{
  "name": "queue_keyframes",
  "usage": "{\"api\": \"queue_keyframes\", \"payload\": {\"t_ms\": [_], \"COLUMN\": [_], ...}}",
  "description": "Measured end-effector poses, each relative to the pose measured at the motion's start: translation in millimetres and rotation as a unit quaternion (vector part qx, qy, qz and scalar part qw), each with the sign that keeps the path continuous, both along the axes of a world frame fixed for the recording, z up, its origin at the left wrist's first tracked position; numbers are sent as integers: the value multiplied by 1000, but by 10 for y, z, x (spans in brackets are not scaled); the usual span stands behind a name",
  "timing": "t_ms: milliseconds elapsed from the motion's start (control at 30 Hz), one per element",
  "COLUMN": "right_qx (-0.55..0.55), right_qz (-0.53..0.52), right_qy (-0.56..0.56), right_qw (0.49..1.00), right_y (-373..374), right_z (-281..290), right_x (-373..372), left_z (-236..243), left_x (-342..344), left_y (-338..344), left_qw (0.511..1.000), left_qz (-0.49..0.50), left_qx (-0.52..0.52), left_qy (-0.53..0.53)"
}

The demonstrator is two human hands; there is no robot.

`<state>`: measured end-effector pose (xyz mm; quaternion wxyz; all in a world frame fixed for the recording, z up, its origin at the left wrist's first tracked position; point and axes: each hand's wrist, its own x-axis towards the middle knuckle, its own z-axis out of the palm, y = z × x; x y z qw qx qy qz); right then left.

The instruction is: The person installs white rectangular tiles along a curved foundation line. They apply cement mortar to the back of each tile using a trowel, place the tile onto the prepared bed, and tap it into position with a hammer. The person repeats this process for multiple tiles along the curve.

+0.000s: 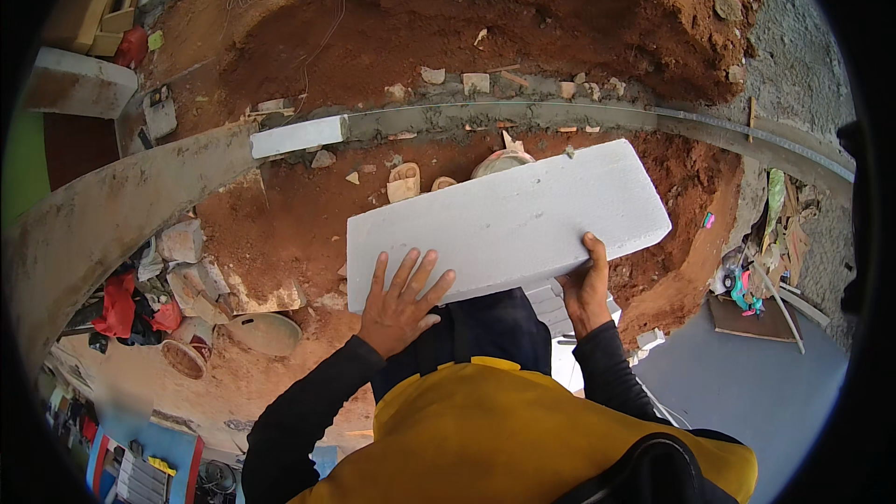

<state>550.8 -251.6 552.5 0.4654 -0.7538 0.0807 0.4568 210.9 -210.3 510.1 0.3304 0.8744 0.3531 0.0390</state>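
A long white aerated concrete block [513,215] lies across in front of my body, its right end tilted farther away. My left hand [399,306] rests flat on the near left part of its top face, fingers spread. At the near right edge, my right hand [588,289] grips the block with the thumb on top; its other fingers are partly hidden beneath. Beyond the block, a similar white block [299,137] sits on the low grey wall footing [420,117]. A thin string [523,104] runs along that footing to the right.
Red soil banks [523,19] rise behind the footing. A pair of sandals [403,183] and a partly hidden bucket [501,161] are just past the held block. Rubble [191,271] and a round basin [264,334] lie left. A board [754,317] with debris is at right.
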Motion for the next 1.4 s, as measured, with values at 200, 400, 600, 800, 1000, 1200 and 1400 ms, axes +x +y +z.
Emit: {"api": "queue_keyframes", "payload": {"t_ms": [200, 400, 600, 800, 1000, 1200, 1400], "right_qx": [-40, 1, -17, -5, 1, 236, 267], "right_qz": [-32, -48, -137, -136, 519, 680, 709], "right_qy": [-53, 4, 102, 315, -220, -328, -343], "right_qw": [997, 999, 985, 939, 826, 612, 556], "right_y": [-113, -400, -541, -716, -582, 491, 782], "right_z": [38, -206, -535, -523, -243, -1214, -1746], "right_x": [297, 689, 889, 564, 347, -146, 209], "left_z": [-773, -1033, -488, 678, 1434, 1645, 746], "left_x": [608, 1131, 1268, 1205, 980, 655, 230], "left_y": [-220, -112, 609, 1093, 1471, 1617, 1700], "left_qw": [990, 992, 965, 928, 907, 887, 936], "left_qz": [-73, -78, -227, -331, -277, -218, -137], "left_qx": [89, 93, 130, 74, -51, -52, -35], "left_qy": [-83, -37, 4, 156, 313, 405, 323]}}
